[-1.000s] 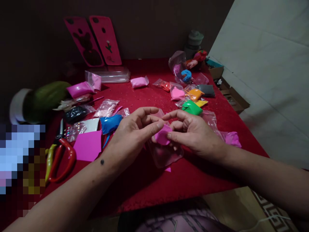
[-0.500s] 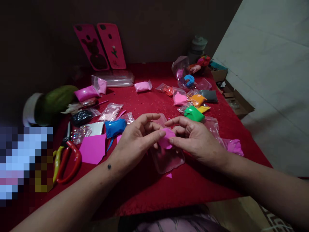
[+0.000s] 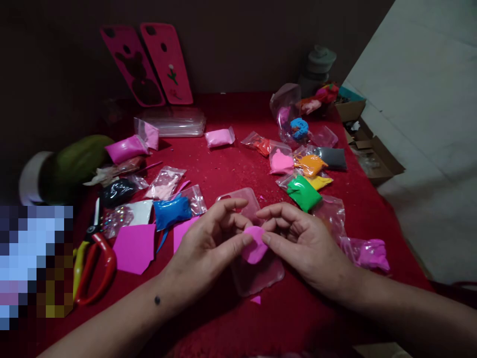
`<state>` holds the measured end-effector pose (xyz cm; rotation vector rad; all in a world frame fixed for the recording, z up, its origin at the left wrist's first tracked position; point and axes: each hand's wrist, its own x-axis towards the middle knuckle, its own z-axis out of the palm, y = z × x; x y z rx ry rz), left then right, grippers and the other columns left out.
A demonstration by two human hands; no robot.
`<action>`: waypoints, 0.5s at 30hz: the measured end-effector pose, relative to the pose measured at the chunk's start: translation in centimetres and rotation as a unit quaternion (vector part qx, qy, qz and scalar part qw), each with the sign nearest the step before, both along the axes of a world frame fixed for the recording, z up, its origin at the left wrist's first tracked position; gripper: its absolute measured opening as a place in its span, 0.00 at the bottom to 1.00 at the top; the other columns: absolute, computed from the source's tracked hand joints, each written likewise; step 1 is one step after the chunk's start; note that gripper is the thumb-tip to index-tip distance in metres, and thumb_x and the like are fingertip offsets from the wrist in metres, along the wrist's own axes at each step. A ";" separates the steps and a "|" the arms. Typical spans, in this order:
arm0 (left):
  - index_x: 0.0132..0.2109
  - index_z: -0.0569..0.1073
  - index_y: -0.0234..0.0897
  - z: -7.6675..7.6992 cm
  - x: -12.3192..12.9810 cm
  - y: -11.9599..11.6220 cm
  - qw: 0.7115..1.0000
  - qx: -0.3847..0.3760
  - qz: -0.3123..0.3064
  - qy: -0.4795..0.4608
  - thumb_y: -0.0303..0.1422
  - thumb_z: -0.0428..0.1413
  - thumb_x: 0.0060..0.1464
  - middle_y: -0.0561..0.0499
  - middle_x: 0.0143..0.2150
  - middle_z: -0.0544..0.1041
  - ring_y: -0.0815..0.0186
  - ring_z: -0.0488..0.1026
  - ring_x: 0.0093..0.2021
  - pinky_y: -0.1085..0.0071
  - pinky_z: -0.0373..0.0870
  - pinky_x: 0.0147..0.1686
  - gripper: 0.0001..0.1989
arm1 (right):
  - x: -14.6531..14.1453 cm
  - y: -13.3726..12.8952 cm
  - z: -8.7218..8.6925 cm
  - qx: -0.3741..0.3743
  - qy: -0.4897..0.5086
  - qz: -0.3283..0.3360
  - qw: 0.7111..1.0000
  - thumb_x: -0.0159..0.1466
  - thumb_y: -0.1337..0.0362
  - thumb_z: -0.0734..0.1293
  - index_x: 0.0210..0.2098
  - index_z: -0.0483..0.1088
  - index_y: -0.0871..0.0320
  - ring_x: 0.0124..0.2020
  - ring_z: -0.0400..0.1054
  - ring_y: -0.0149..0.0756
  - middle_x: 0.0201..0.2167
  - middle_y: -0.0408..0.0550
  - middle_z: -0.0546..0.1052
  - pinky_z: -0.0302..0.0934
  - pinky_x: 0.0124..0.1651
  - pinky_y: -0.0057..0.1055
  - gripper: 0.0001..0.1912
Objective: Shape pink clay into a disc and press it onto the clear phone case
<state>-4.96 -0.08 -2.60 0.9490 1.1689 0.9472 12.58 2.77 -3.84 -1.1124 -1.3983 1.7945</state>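
Note:
Between both hands is a flat, round pink piece (image 3: pixel 254 245), with an edge that looks slightly uneven; whether it is clay or paper I cannot tell. My left hand (image 3: pixel 219 236) pinches its left side with the thumb on top and the fingers curled behind. On the opposite side, my right hand (image 3: pixel 294 243) grips the edge in the same way. Below them lies a clear phone case (image 3: pixel 261 278) on the red cloth, partly covered by the hands. A small pink scrap (image 3: pixel 256 300) rests just in front of the case.
Scissors (image 3: pixel 97 263) with red and yellow handles lie left, beside a magenta sheet (image 3: pixel 134 248). Bags of blue (image 3: pixel 173 211) and green clay (image 3: pixel 303 193) flank the hands. Two decorated pink phone cases (image 3: pixel 167 64) lean at the back. A cardboard box (image 3: pixel 376 154) sits right of the table.
The view has tilted and shifted, so the table's things appear lower, spread outward. Both hands still pinch the round piece, which now shows more of its face.

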 end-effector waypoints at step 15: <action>0.53 0.65 0.40 0.1 0.2 -0.2 1.000 -0.009 -0.015 0.011 0.31 0.62 0.53 0.53 0.36 0.74 0.69 0.73 0.35 0.74 0.71 0.35 0.22 | 0.3 0.8 0.3 -0.058 -0.017 0.022 0.998 0.62 0.63 0.67 0.42 0.68 0.58 0.24 0.62 0.26 0.26 0.41 0.70 0.58 0.25 0.22 0.10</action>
